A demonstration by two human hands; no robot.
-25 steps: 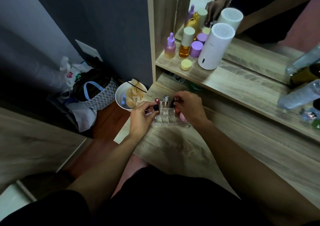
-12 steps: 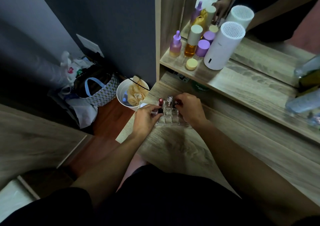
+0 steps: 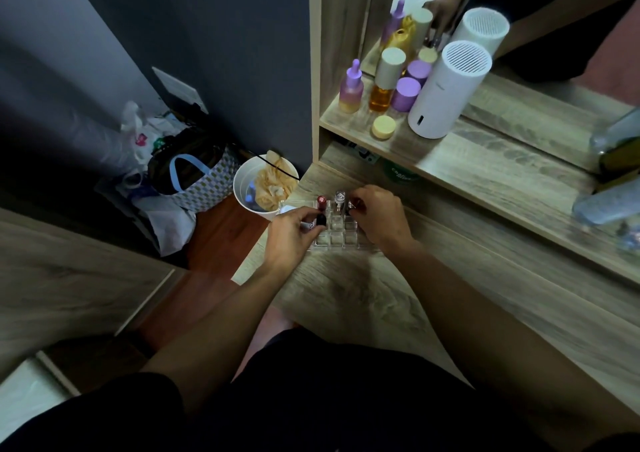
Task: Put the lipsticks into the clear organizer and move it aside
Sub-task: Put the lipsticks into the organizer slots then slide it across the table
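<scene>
A: Head view. We have the organizer [image 3: 341, 235] on the desk [image 3: 363, 296] near its left edge, both hands at it. A red-capped lipstick [image 3: 322, 201] and a clear-capped one [image 3: 339, 198] stand in the back cells.

B: Finger state?

A: Our left hand [image 3: 289, 240] pinches a black lipstick [image 3: 320, 220] over a left cell. Our right hand [image 3: 377, 219] is curled on another lipstick [image 3: 354, 205] at the back right.

B: Hazards?

A: The organizer looks light. Pressing a tube in off-centre could tip it, or slide it toward the edge, where the bin [image 3: 265, 188] waits below.
</scene>
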